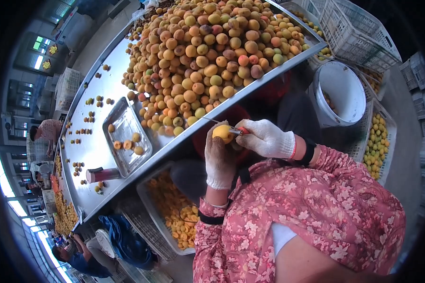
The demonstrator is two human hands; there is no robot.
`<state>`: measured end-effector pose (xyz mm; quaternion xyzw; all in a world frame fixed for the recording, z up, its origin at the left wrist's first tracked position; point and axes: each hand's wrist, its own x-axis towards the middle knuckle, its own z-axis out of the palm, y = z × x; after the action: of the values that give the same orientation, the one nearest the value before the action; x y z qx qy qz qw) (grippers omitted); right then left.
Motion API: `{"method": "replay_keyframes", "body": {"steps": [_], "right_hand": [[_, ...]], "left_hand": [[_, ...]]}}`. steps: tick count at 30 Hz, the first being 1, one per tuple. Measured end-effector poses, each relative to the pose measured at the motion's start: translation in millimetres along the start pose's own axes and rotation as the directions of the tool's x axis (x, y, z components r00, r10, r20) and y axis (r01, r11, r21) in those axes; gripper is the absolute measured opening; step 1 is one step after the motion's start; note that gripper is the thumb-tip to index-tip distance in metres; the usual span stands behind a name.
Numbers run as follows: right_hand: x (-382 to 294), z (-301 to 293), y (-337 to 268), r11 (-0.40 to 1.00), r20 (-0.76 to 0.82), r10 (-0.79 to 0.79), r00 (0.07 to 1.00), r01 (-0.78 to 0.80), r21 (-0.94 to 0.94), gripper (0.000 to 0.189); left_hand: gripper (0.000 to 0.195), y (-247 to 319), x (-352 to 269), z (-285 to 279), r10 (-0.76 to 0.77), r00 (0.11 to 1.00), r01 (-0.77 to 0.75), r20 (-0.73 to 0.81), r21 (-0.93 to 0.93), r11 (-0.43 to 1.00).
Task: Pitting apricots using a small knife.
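Note:
A yellow apricot (222, 133) is held in my left hand (220, 159), which wears a white knitted glove with browned fingers. My right hand (267, 138), gloved the same way, grips a small tool with a red handle (244, 131). The tool's metal end (235, 131) meets the right side of the apricot; its exact shape is too small to tell. Both hands are in front of the steel table's raised edge (184, 136), over a dark red container (202, 138) that they partly hide. Beyond that edge rises a large heap of apricots (198, 67).
On the table a steel tray (122, 122) holds several apricots, some cut, beside a metallic cup (102, 174). Below lies a crate of apricot halves (179, 226). At right stand a white bucket (340, 93), a crate of apricots (375, 146) and stacked crates (354, 32). Other people (81, 260) work at left.

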<state>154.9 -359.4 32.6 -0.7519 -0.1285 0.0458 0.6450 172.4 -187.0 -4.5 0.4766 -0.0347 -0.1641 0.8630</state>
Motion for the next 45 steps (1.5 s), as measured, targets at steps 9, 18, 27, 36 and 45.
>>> {"method": "replay_keyframes", "body": {"steps": [9, 18, 27, 36, 45], "right_hand": [[-21.4, 21.7, -14.9, 0.997, 0.062, 0.063, 0.996, -0.064, 0.030, 0.016], [-21.2, 33.9, -8.9, 0.961, -0.004, -0.060, 0.998, 0.057, -0.270, 0.020], [-24.3, 46.3, -1.0, 0.967, 0.010, -0.052, 0.999, 0.053, -0.250, 0.023], [-27.4, 56.1, 14.6, 0.973, -0.012, 0.007, 1.000, -0.010, -0.230, 0.018], [-19.1, 68.6, 29.7, 0.959, 0.004, -0.012, 1.000, 0.013, -0.284, 0.022]], "left_hand": [[0.062, 5.1, -31.2, 5.8, 0.043, 0.994, -0.036, -0.100, 0.067, 0.997], [0.061, 0.6, -39.0, -6.3, 0.067, 0.992, -0.047, -0.103, 0.184, 0.982], [0.063, -8.4, -40.9, -16.4, 0.268, 0.953, -0.163, -0.144, 0.502, 0.849], [0.045, -7.1, -42.8, -7.9, 0.223, 0.956, -0.104, -0.189, 0.495, 0.863], [0.041, -19.3, -42.4, -22.3, 0.278, 0.930, -0.114, -0.242, 0.530, 0.840]]}}
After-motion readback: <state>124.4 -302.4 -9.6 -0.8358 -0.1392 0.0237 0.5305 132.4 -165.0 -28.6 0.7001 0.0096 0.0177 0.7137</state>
